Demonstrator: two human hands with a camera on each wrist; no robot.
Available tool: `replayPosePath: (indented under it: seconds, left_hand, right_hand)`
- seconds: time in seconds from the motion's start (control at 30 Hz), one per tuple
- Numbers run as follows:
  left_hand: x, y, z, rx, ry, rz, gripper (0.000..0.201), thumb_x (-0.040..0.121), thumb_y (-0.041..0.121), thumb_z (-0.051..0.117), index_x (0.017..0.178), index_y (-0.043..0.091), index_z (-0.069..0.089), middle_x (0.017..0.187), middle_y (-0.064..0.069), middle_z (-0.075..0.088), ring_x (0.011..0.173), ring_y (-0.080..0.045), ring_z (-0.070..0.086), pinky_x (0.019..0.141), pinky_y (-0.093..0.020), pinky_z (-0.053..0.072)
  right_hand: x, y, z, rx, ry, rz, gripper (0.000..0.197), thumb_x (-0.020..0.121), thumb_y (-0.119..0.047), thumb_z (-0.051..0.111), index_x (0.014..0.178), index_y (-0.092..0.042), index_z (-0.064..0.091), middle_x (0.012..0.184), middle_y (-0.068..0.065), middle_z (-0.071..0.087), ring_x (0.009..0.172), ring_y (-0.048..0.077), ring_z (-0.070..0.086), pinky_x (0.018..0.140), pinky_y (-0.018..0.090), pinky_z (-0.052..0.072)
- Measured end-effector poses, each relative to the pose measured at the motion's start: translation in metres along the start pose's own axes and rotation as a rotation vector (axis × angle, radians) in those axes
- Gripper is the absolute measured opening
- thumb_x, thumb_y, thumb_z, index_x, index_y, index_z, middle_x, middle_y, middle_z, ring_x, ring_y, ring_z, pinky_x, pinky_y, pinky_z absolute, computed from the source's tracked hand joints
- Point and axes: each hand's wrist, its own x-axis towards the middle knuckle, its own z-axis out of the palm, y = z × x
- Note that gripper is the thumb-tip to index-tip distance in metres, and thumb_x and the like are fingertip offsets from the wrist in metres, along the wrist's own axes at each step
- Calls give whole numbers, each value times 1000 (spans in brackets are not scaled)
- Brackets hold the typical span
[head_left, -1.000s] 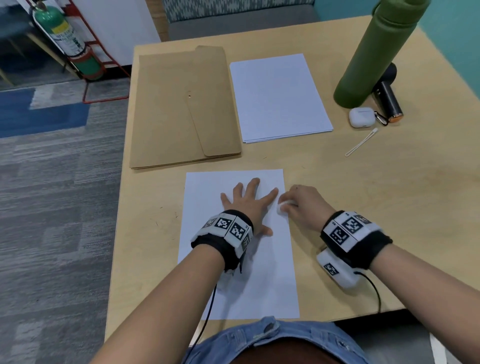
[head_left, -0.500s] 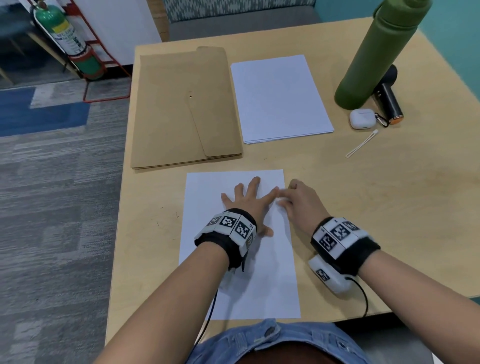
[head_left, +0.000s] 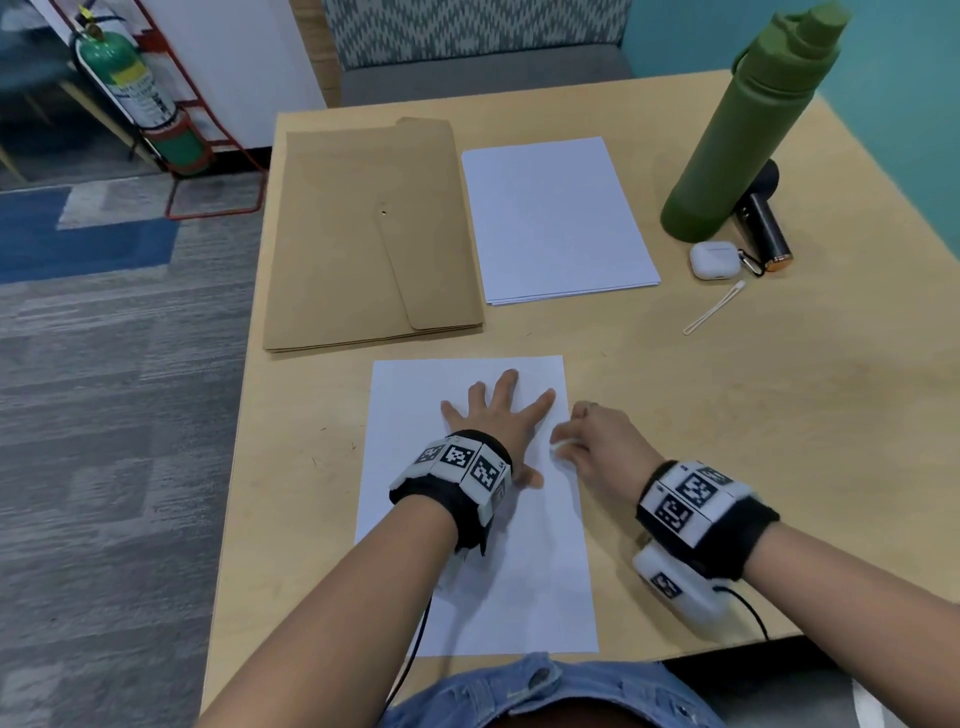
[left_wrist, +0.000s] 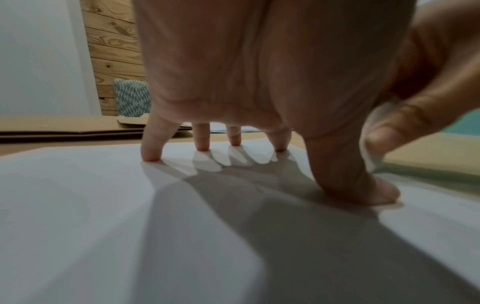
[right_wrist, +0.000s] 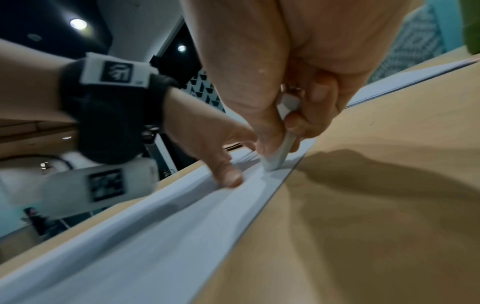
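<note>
Only one white eraser (head_left: 557, 448) was pinched in the curled thumb and fingers of the right hand (head_left: 597, 441), its tip on the right margin of the single sheet (head_left: 467, 582). The left hand (head_left: 493, 421), fingers spread straight, pressed that sheet flat just beside it. Bare table (head_left: 753, 441) lay open to the right; one paper stack (head_left: 556, 218) and one envelope pile (head_left: 363, 234) sat beyond.

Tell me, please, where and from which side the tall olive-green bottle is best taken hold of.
I would take the tall olive-green bottle round the middle of its body, coming from the side of the white paper stack. It stands upright, and its body is a plain cylinder. A black cylinder and a small white case crowd its base on the other side.
</note>
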Motion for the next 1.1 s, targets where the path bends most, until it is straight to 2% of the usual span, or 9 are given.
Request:
replayPosePath:
  seconds: [0.13, 0.33, 0.43, 0.53, 0.67, 0.77, 0.93, 1.0, 1.1]
  left_hand:
    - [-2, 0, 0, -6, 11, -2, 97, 76, 44, 72, 144, 47, 4, 155, -2, -10, 139, -40, -1, 104, -68, 15]
    - [-2, 0, -1, 6, 2, 0, 97, 77, 46, 71, 145, 47, 1, 155, -2, -12, 140, -40, -2, 105, -68, 14]
    - [-2, -1, 0, 4, 18, 5, 97, 76, 46, 71, 144, 47, 3, 155, -2, -10, 139, -40, -1, 104, -68, 16]
    - [-4, -1, -2, -3, 19, -2, 96, 76, 45, 72, 144, 47, 4, 155, -3, -9, 139, -40, 0, 104, -68, 16]
    - [-4, -2, -2, 10, 15, 0, 97, 76, 48, 71, 145, 46, 3, 154, -2, -8, 138, -40, 2, 104, -66, 18]
    - [-4, -3, -1, 18, 43, 22, 94, 74, 50, 71, 143, 46, 7, 153, -2, -3, 135, -39, 8, 101, -62, 22]
    - [-14, -16, -2, -114, 147, 44, 93, 78, 55, 66, 147, 45, 5, 158, 1, -6, 140, -33, 8, 114, -50, 13]
    - [-23, -30, -2, -209, 293, -12, 83, 85, 52, 59, 148, 41, 7, 158, 0, -4, 142, -31, 8, 116, -43, 8]
    - [-41, -58, 3, -471, 404, -320, 68, 92, 35, 55, 149, 31, 18, 154, -5, 9, 136, -33, 17, 111, -44, 26]
  right_hand:
    - [19, -6, 0, 5, 131, 37, 22, 90, -7, 48, 100, -3, 67, 74, 0, 33, 77, 20, 40, 69, 25, 29]
    - [-3, 1, 4, 5, 0, 47, 23, 88, -6, 48, 97, -4, 70, 87, 5, 43, 82, 23, 48, 75, 29, 38]
    - [16, -5, -4, 48, 94, 94, 23, 88, -8, 51, 102, -7, 70, 88, 6, 46, 90, 27, 53, 78, 27, 39]
    - [16, -7, 3, 95, 166, 128, 21, 88, -8, 52, 99, -7, 70, 86, 7, 45, 83, 25, 49, 72, 28, 36]
    - [-8, 3, 10, 77, 48, 147, 19, 87, -10, 53, 93, -6, 70, 79, 3, 48, 79, 22, 51, 60, 25, 31]
    - [-12, 14, 0, 365, 103, 302, 13, 87, -10, 53, 88, -6, 66, 80, -2, 57, 76, 14, 54, 56, 9, 37]
    - [-13, 15, -19, 782, 208, 483, 30, 98, -23, 37, 72, -13, 44, 61, 1, 45, 49, 19, 39, 42, 25, 30]
    - [-14, 11, -19, 823, 186, 477, 32, 97, -33, 40, 73, -11, 42, 59, 2, 39, 49, 19, 36, 43, 27, 31]
    - [-8, 5, -12, 829, 179, 463, 34, 91, -32, 53, 69, -13, 35, 60, 4, 36, 51, 18, 34, 48, 25, 34]
